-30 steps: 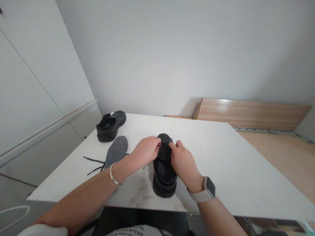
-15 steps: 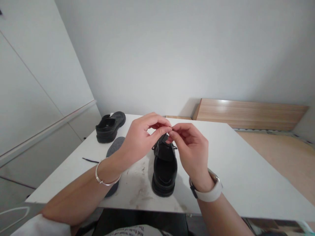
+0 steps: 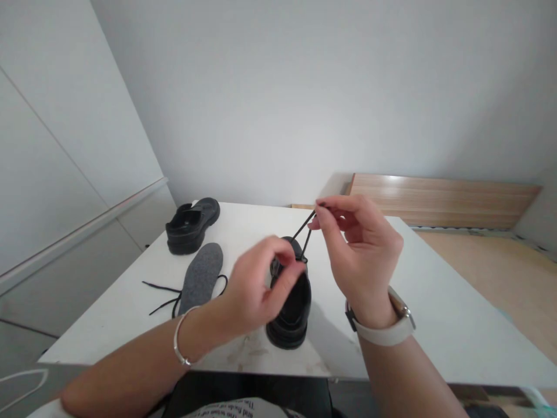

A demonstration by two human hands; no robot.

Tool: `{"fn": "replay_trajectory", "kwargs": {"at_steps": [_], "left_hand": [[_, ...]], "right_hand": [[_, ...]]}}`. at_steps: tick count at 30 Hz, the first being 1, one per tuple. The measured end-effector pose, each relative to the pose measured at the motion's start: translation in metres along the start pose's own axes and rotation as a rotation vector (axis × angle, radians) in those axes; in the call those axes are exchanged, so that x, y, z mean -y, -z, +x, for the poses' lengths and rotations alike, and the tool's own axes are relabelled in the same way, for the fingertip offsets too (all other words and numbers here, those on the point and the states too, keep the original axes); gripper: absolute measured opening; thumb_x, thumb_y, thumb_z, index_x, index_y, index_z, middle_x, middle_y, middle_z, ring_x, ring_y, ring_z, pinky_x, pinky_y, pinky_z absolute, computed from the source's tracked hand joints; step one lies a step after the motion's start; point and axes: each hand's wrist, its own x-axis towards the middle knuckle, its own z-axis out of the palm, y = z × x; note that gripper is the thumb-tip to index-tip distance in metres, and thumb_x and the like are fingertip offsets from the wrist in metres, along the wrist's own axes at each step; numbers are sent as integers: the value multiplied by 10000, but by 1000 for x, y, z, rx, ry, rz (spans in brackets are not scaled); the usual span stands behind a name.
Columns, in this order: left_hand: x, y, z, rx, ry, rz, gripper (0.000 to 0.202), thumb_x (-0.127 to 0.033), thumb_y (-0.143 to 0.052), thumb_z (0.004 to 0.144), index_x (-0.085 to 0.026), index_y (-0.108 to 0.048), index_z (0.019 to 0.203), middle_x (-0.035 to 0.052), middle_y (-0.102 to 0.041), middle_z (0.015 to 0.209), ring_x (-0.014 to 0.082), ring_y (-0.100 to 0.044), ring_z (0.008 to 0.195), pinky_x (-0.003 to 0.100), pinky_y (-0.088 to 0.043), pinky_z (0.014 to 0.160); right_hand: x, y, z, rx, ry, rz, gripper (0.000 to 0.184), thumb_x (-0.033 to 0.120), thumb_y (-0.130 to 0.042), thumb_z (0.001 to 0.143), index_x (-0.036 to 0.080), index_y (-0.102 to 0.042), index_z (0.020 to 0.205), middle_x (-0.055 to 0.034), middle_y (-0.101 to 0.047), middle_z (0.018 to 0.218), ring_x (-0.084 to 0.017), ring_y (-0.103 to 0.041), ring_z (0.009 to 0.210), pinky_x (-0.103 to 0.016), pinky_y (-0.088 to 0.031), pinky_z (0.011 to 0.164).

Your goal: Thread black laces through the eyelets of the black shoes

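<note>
A black shoe [image 3: 288, 335] stands on the white table [image 3: 435, 302], heel towards me. My right hand [image 3: 363, 249] is above and right of it, pinching a black shoelace [image 3: 305, 223] between thumb and fingertips. Two strands of the lace run taut from the shoe's front up to that pinch. Low over the shoe's opening, slightly blurred, is my left hand [image 3: 263, 281], thumb and forefinger apart with nothing visible between them. It covers part of the shoe's left side.
A second black shoe [image 3: 185, 235] stands at the table's far left. Nearer lies a grey insole [image 3: 202, 270], with a loose black lace [image 3: 161, 287] beside and partly around it. A wooden board [image 3: 444, 200] is behind the table on the right. Brownish smudges mark the table's front.
My hands, earlier together over the shoe's front, have parted. The right rose to the right, drawing the lace up; the left came down towards the shoe opening, uncovering more of the insole.
</note>
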Motion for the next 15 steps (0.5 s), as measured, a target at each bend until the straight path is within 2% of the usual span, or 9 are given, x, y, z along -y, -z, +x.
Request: {"fn": "replay_trajectory", "kwargs": {"at_steps": [2,4,6,8,10,15], "left_hand": [[12,-18,-20,332,-84,140,278,-445,-611,931,-172,-600,987,95,-680,928,231,-661,862,374,-565,803],[23,-33,-36,437,-99,219,566,-654,-676,804,-125,-631,1003,169,-690,1036,329,-651,1023,486,-531,951],[31,-42,-44,482,-65,236,732,-743,-704,707,-95,-642,1041,215,-676,1145,385,-600,1167,534,-450,1075],[34,-43,-46,534,-25,236,743,-722,-728,699,-101,-637,1097,209,-671,1194,390,-567,1233,537,-392,1134],[33,-41,-43,582,-4,241,661,-639,-745,735,-127,-624,1134,177,-690,1172,383,-564,1245,539,-365,1154],[28,-36,-34,684,-10,234,472,-403,-718,755,-162,-588,1139,145,-704,1134,352,-624,1164,515,-408,1120]], "right_hand": [[2,1,9,-14,56,-24,115,123,-625,904,199,-684,969,-1,-634,859,-119,-646,725,-280,-578,675],[7,-1,17,9,116,-65,152,97,-598,914,191,-688,992,-5,-619,865,-117,-634,734,-281,-571,680],[13,-4,24,47,170,-96,179,71,-578,918,180,-694,1000,-9,-607,858,-114,-619,730,-278,-562,670],[19,-8,29,76,203,-97,163,63,-582,915,169,-693,971,-12,-605,844,-112,-606,712,-276,-556,656],[23,-11,33,84,210,-72,134,71,-589,917,172,-676,935,-14,-610,850,-113,-606,712,-279,-560,662],[26,-13,40,116,210,-54,143,110,-525,963,221,-612,945,-6,-611,913,-140,-641,830,-312,-584,764]]}}
